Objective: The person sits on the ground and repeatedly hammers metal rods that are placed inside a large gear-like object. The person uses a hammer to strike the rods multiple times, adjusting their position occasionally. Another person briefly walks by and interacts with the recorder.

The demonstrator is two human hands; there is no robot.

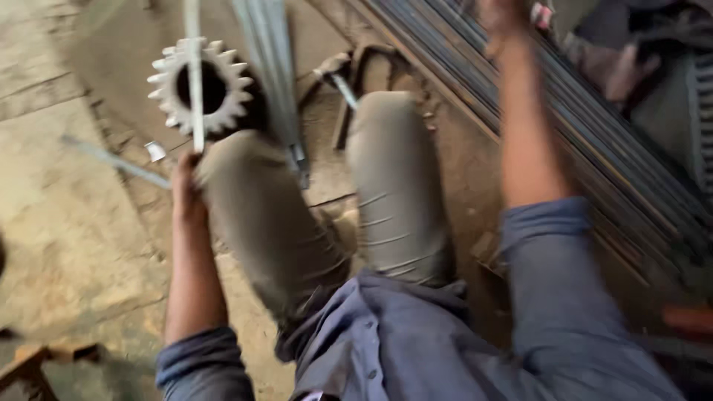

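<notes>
Head view, blurred: the left hand (187,186) is clenched around the lower end of a thin metal rod (194,74) rising straight above it, across a toothed gear (200,87); the right hand (501,22), raised far right over stacked steel bars (594,148), grip unclear

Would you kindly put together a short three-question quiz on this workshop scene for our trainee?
1. True or false: the left hand grips a thin metal rod.
2. Which thing lies on the floor behind that rod: A) a toothed gear, B) a bucket, C) a hammer?
3. Fill in: the right hand is raised over a stack of long metal ____.

Key: 1 true; 2 A; 3 bars.
</notes>
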